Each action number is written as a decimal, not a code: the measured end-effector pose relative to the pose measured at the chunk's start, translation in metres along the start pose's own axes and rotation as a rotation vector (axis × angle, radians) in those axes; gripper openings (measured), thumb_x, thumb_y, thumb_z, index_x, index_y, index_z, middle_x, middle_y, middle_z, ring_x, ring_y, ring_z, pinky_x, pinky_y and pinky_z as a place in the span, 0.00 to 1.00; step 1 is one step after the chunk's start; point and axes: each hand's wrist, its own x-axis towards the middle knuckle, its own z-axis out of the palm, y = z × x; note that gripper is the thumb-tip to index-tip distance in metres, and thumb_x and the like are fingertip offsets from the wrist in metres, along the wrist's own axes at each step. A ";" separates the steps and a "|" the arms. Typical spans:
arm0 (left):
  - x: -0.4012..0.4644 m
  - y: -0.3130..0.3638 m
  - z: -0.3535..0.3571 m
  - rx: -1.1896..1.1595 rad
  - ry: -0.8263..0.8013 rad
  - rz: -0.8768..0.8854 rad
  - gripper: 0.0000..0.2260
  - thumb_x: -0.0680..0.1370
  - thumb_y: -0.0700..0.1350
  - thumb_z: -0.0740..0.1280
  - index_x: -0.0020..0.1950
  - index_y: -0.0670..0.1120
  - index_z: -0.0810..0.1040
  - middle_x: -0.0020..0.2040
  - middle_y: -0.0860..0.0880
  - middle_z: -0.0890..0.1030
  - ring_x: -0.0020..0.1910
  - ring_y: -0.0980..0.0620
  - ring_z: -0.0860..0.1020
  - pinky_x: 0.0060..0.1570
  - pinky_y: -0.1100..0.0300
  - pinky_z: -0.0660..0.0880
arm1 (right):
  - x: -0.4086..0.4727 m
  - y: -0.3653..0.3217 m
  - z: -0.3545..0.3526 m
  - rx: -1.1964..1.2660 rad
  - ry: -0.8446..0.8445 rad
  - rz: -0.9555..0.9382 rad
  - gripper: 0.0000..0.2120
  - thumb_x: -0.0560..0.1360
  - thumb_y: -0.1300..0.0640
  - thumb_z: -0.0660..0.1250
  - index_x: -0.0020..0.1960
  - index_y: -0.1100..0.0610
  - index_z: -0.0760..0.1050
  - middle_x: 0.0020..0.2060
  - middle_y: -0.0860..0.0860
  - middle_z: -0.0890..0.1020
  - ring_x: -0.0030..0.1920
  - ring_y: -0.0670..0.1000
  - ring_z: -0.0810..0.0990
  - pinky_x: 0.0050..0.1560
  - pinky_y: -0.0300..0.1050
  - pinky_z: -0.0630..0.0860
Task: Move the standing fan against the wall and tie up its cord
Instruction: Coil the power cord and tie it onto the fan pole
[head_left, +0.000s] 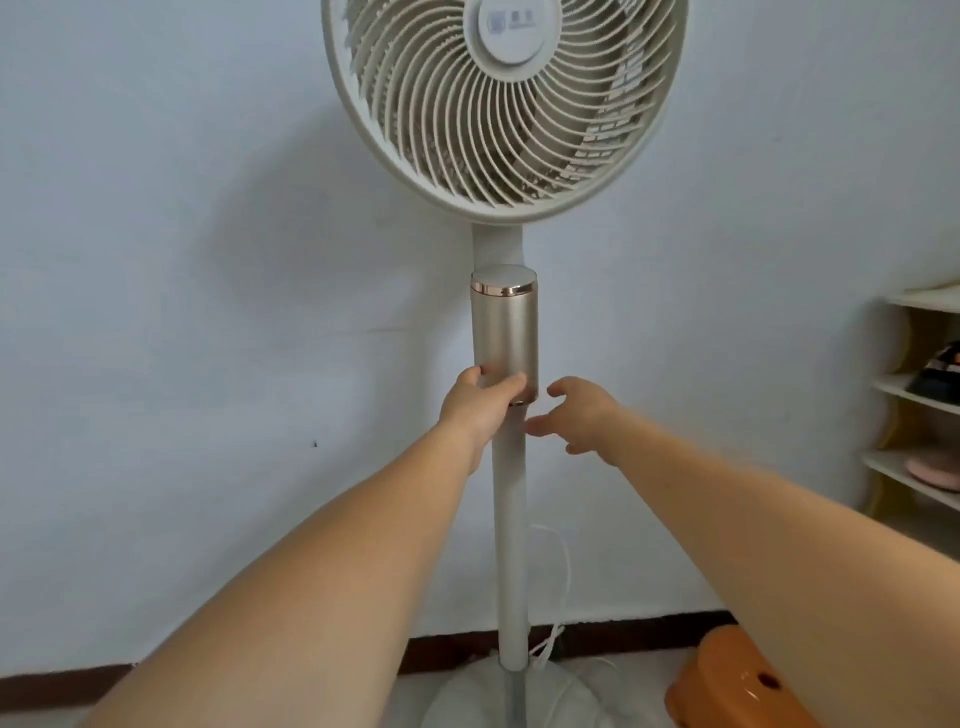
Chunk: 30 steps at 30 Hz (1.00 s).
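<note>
A cream standing fan (506, 104) stands upright close to the pale wall (182, 260), its round grille facing me. Below the head sits a champagne metal cylinder (503, 327) on a white pole (509, 545) that rises from a round base (467, 696). My left hand (480, 405) grips the bottom of the cylinder, thumb across its front. My right hand (574, 413) hovers just right of the pole with fingers spread and loosely bent, holding nothing. The white cord (563, 566) hangs in a loop behind the pole and trails to the base.
A white shoe rack (919, 395) with shoes on its shelves stands at the right edge. An orange plastic stool (737, 680) sits on the floor at lower right, beside the fan's base. A dark skirting board (597, 631) runs along the wall's foot.
</note>
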 end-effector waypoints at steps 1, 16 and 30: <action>-0.002 -0.003 0.002 0.001 0.009 -0.006 0.27 0.74 0.55 0.65 0.71 0.50 0.63 0.66 0.52 0.72 0.54 0.52 0.70 0.52 0.56 0.66 | -0.003 0.005 0.002 -0.004 -0.006 0.012 0.32 0.71 0.56 0.71 0.71 0.57 0.62 0.48 0.53 0.74 0.49 0.55 0.77 0.57 0.53 0.77; -0.031 -0.173 0.077 -0.313 0.227 -0.345 0.07 0.75 0.41 0.62 0.38 0.49 0.73 0.36 0.50 0.77 0.41 0.50 0.77 0.44 0.59 0.74 | -0.020 0.178 0.094 0.140 -0.082 0.312 0.13 0.74 0.59 0.68 0.58 0.60 0.76 0.48 0.55 0.78 0.48 0.51 0.78 0.49 0.47 0.78; -0.047 -0.342 0.138 -0.719 -0.092 -0.855 0.14 0.78 0.55 0.57 0.57 0.51 0.76 0.53 0.53 0.79 0.55 0.54 0.74 0.58 0.54 0.63 | -0.019 0.308 0.170 -0.034 -0.029 0.494 0.09 0.76 0.62 0.65 0.54 0.57 0.80 0.53 0.54 0.82 0.45 0.50 0.78 0.37 0.37 0.72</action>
